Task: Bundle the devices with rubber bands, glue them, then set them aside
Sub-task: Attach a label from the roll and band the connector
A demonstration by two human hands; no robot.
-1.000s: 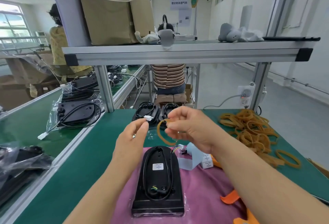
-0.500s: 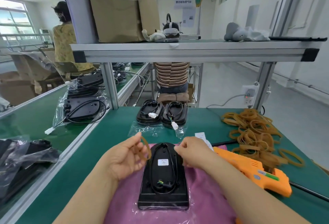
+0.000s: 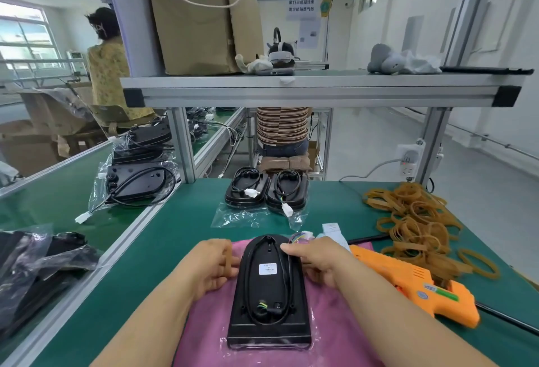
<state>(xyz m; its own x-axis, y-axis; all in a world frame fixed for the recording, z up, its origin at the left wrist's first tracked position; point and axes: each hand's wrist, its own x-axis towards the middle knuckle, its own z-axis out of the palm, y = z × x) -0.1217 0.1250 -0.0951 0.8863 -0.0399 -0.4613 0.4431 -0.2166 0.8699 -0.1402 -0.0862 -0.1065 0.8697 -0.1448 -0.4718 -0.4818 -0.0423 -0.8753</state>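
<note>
I'd hold the rigid, slick-looking device (image 3: pixel 268 291) by its sides: my left hand (image 3: pixel 211 269) pinches the stretchy rubber band (image 3: pixel 228 260) there, my right hand (image 3: pixel 319 261) grips its right edge.

Place: a factory assembly room.
Benches: a long green-topped workbench (image 3: pixel 180 238) near, another on the left, with an aluminium-frame shelf (image 3: pixel 320 89) overhead.
Stock: black devices (image 3: pixel 246 188) in clear bags, far on both benches.
Supplies: heap of rubber bands (image 3: pixel 414 221) far right, orange glue gun (image 3: pixel 408 282) near right.
People: one worker (image 3: pixel 108 69) seated far left, another beyond the shelf posts.
</note>
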